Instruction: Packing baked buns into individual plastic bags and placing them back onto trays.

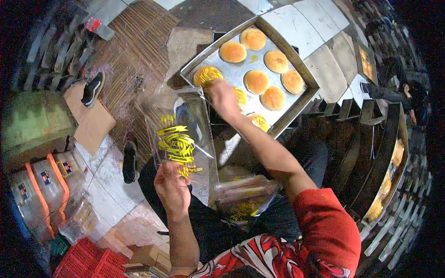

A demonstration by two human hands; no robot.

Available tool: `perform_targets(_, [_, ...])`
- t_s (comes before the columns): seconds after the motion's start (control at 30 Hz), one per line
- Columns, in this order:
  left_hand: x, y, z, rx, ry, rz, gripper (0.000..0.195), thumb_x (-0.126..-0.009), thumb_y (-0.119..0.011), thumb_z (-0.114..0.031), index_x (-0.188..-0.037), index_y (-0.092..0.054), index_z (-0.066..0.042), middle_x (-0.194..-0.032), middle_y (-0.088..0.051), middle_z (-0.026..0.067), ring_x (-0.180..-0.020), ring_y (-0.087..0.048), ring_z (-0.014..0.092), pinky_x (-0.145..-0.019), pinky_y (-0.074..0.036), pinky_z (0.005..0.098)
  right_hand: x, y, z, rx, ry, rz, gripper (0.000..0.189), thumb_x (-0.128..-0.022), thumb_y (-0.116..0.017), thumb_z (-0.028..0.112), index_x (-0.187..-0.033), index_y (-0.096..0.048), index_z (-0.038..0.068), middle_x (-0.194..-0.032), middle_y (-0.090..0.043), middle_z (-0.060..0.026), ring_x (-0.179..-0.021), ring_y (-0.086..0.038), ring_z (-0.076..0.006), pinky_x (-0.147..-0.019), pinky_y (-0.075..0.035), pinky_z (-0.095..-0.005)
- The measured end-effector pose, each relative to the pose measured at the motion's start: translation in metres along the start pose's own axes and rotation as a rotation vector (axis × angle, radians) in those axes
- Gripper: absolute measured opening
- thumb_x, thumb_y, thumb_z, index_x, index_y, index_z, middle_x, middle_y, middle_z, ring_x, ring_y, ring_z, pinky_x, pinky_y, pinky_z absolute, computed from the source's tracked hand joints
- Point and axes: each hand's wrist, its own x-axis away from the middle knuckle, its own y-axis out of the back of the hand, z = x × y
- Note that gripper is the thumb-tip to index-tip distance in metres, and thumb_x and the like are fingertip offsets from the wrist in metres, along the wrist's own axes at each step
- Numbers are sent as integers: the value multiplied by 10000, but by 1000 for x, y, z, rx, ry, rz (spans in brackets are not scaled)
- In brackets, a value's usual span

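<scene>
My left hand [175,189] grips the lower end of a clear plastic bag [194,139] with yellow print, which stands out over my knees. My right hand [224,99], blurred, is over the left corner of a metal baking tray [294,118], at a round bun [207,75] seen through yellow-printed plastic; its fingertips are hidden, so a hold cannot be told. Several plain golden buns [256,82] sit on the tray. Two more buns under yellow print, one of them at the near edge [259,121], lie beside my right forearm. A stack of printed plastic bags [243,198] rests on my lap.
At the right, dark metal trays [377,153] stand in a row, one with wrapped buns [386,184]. A plastic bottle [99,28] lies at the upper left. Clear containers with orange handles [57,182] and red crates [88,260] are at lower left. Another person's leg [382,92] shows far right.
</scene>
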Motion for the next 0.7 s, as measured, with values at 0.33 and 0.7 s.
perform_targets(0.33, [4, -12, 16, -66, -24, 199, 213, -894, -553, -226, -820, -588, -29, -764, -610, 65, -610, -548, 111, -491, -403, 228, -6, 86, -98, 569, -507, 276, 665, -731, -653, 468, -1119, -469, -39, -1136, -485, -301, -1024, -524, -407, -858, -444, -456])
perform_targets(0.7, [10, -1, 6, -636, 16, 654, 190, -878, -580, -174, -846, -632, 5, -740, -641, 43, -532, -518, 46, -432, -399, 182, 14, 235, 78, -1031, -567, 324, 486, -886, -530, 366, -1216, -449, 19, -1062, -579, -76, -906, -578, -144, -722, -491, -274])
